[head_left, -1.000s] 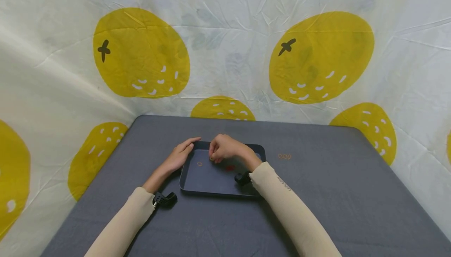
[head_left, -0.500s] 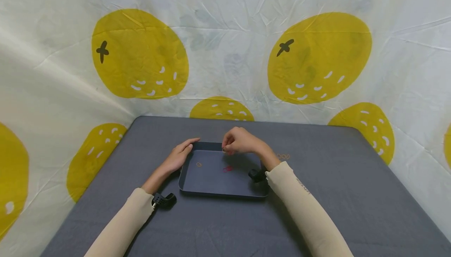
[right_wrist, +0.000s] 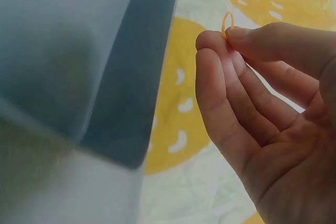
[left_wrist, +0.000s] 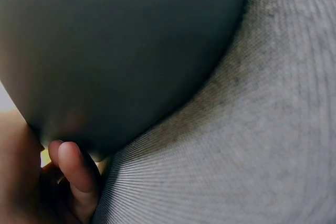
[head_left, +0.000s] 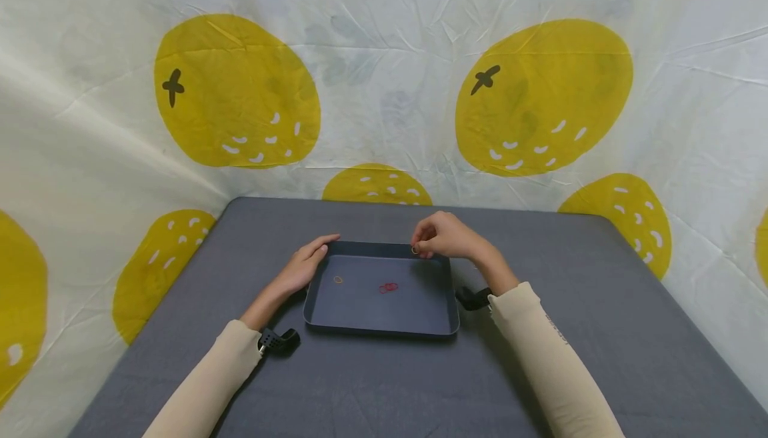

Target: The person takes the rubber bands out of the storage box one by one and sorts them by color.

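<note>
Between the thumb and index fingertip of my right hand (head_left: 447,235) is a small orange rubber band (right_wrist: 224,24), pinched so that its loop stands up. That hand is over the far right corner of a dark shallow tray (head_left: 360,308). My left hand (head_left: 303,267) holds the tray's far left corner, thumb at the rim and index finger stretched past it. In the left wrist view, curled fingertips (left_wrist: 71,161) meet the tray's outer wall. Inside the tray lie a yellow-orange rubber band (head_left: 339,280) at left and a cluster of red rubber bands (head_left: 391,287) near the middle.
A grey cloth-covered table (head_left: 372,385) spreads around the tray. Behind it hangs a pale curtain (head_left: 390,105) with big yellow fruit prints. My right forearm covers the table spot just right of the tray. A black wrist camera (head_left: 472,298) sits beside the tray's right wall.
My right hand has lifted and moved right across the tray with the orange rubber band, uncovering the red ones. Its arm now hides the three orange bands on the table. The left hand stays put.
</note>
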